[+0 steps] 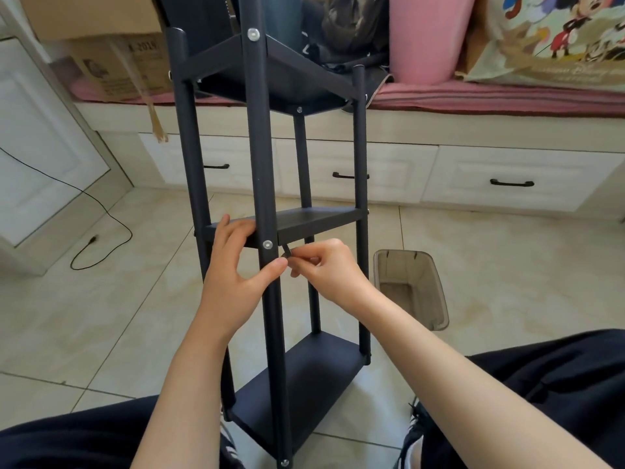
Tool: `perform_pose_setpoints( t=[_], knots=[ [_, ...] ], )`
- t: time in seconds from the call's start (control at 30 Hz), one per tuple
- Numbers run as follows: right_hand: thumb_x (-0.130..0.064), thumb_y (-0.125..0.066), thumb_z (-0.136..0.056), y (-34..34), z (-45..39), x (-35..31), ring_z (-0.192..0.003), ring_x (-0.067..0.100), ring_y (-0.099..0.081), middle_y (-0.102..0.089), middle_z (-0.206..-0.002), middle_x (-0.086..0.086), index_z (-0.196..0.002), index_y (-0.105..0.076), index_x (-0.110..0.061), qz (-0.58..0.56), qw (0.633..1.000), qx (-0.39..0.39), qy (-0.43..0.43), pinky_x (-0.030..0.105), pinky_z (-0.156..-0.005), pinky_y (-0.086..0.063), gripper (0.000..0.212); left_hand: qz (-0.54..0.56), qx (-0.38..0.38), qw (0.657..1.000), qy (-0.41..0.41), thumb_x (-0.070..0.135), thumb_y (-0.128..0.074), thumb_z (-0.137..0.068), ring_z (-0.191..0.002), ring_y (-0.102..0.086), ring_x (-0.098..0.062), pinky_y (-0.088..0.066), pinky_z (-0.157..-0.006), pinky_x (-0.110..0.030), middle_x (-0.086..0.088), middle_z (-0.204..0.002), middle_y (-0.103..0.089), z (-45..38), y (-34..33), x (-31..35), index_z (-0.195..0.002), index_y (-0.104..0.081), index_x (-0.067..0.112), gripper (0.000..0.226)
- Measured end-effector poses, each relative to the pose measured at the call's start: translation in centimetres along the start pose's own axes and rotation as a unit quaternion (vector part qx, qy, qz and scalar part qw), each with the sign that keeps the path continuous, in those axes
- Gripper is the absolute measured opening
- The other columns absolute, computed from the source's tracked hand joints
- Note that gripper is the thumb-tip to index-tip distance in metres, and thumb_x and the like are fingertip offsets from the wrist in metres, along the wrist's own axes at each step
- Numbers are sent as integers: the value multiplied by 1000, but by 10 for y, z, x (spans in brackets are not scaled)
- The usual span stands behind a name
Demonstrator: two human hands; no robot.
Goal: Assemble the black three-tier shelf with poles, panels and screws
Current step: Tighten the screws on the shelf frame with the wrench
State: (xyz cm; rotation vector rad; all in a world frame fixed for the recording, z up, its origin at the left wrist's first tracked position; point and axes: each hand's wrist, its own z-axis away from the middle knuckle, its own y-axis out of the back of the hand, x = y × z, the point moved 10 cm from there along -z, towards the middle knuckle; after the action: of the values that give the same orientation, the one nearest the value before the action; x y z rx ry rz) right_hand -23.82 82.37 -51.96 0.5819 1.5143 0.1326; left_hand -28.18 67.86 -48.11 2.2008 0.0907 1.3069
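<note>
The black three-tier shelf (318,218) stands upright on the tiled floor between my knees, with four poles and three panels joined. A silver screw (268,244) sits in the near pole (262,157) at the middle panel. My left hand (233,265) wraps round that pole, fingers on the middle panel's front edge and thumb below the screw. My right hand (324,269) pinches a small dark hex key (286,251) just right of the screw. More screws show at the top (253,34) and bottom (284,462) of the near pole.
A grey plastic bin (411,289) stands on the floor to the right of the shelf. White drawers (507,177) run behind, under a bench holding a cardboard box (111,62) and a pink cushion (426,35). A black cable (94,245) trails on the left floor.
</note>
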Motion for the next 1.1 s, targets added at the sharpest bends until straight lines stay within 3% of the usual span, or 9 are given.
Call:
perform_pose_setpoints(
  t=[0.2, 0.3, 0.4, 0.47, 0.6, 0.8, 0.87, 0.97, 1.1],
  knots=[
    [-11, -63, -95, -3, 0, -3, -69, -3, -60, -67, -74, -5, -96, -78, -8, -11, 998, 42, 39, 10, -69, -44, 15, 9, -1, 1000, -9, 19, -75, -87, -144, -11, 15, -14, -109, -6, 20, -138, -50, -1, 0, 3, -125, -57, 35, 45],
    [-6, -65, -92, -6, 1, -6, -72, 8, -65, -72, -79, 3, -96, -78, -6, -7, 994, 80, 76, 19, -71, -51, 14, 5, 1, 1000, -18, 19, -75, -87, -143, -11, 16, -14, -107, -4, 37, -134, -45, 1, 2, 6, -123, -54, 46, 50],
    [-3, -66, -90, -10, 2, -7, -64, 2, -54, -71, -78, 6, -97, -79, -6, 10, 986, 130, 108, 8, -64, -39, 14, 6, 1, 1000, -22, 18, -75, -88, -141, -13, 18, -14, -104, -1, 51, -126, -40, 2, 3, 7, -117, -48, 58, 57],
    [-5, -67, -90, -14, 2, -5, -62, 3, -50, -69, -76, 4, -97, -79, -7, 10, 980, 158, 118, 9, -64, -37, 14, 5, 0, 1000, -21, 17, -75, -87, -144, -17, 12, -16, -107, -6, 47, -126, -41, 2, 4, 6, -118, -48, 56, 56],
    [-8, -65, -91, -23, 3, -2, -70, 6, -55, -69, -79, 3, -96, -78, -7, -30, 974, 182, 135, 19, -67, -47, 14, 11, -6, 1000, -12, 16, -77, -86, -146, -27, -5, -24, -116, -23, 22, -134, -49, 2, 5, 2, -126, -53, 41, 53],
    [-7, -66, -89, -30, 1, -4, -72, 2, -53, -71, -79, 5, -90, -76, -3, -51, 963, 215, 153, 10, -66, -42, 11, 23, -14, 999, -28, 26, -72, -81, -139, -28, 12, -21, -106, 0, 42, -125, -47, 3, 11, 6, -119, -50, 52, 52],
    [-6, -66, -88, -34, 0, -5, -69, 4, -52, -71, -78, 6, -86, -76, -3, -57, 961, 222, 152, 15, -63, -44, 10, 22, -15, 999, -31, 28, -70, -79, -137, -28, 16, -21, -105, 0, 42, -124, -47, 3, 11, 6, -119, -50, 52, 50],
    [-16, -58, -88, -41, -1, -6, -68, 19, -60, -71, -77, 10, -84, -74, 0, -77, 960, 223, 151, 38, -61, -51, 23, 21, -12, 999, -30, 28, -71, -78, -136, -28, 16, -21, -105, 0, 40, -125, -48, 2, 12, 4, -118, -51, 51, 50],
    [-29, -46, -84, -44, -3, -6, -70, 26, -62, -71, -79, 11, -85, -73, 1, -96, 959, 228, 140, 45, -62, -51, 41, 22, -8, 999, -26, 29, -71, -77, -136, -27, 18, -21, -104, 2, 44, -123, -48, 3, 13, 3, -115, -51, 54, 50]
  ],
)
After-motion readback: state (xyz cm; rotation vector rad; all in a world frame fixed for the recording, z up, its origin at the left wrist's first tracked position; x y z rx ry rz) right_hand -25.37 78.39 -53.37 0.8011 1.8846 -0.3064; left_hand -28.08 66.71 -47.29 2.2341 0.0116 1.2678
